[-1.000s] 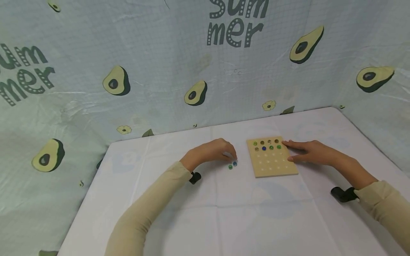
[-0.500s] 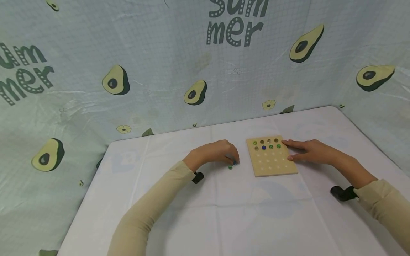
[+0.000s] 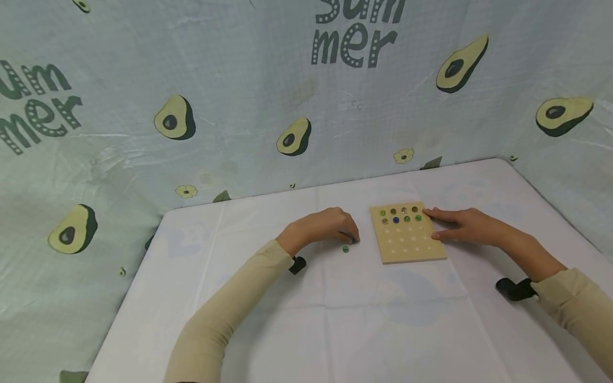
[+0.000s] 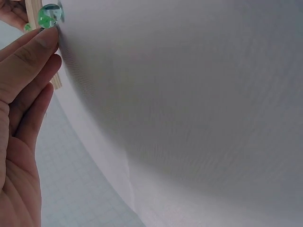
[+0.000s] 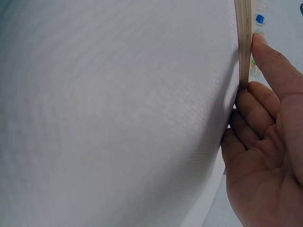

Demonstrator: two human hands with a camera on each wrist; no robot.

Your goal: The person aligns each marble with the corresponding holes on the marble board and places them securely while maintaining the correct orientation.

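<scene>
My left hand (image 3: pixel 323 227) is low over the table, thumb and fingertips pinching a blue marble (image 3: pixel 354 241) that they mostly hide. Close by on the cloth lies a green marble (image 3: pixel 346 249); in the left wrist view this clear-and-green marble (image 4: pixel 49 16) shows just past the fingertips. A square wooden board (image 3: pixel 409 247) lies to the right, with rows of round hollows. Blue, green and clear or brownish marbles appear in its two back rows, including a blue one (image 3: pixel 396 219). My right hand (image 3: pixel 471 227) rests against the board's right edge, fingers extended and touching it.
A white cloth covers the table (image 3: pixel 373 319). Behind it hangs a pale curtain (image 3: pixel 230 106) printed with avocados and lettering. Each wrist carries a black camera, such as the right one (image 3: pixel 512 290).
My left hand has shifted slightly right and closed over the blue marble, which was visible beside the green one. The right hand and the board have stayed in place.
</scene>
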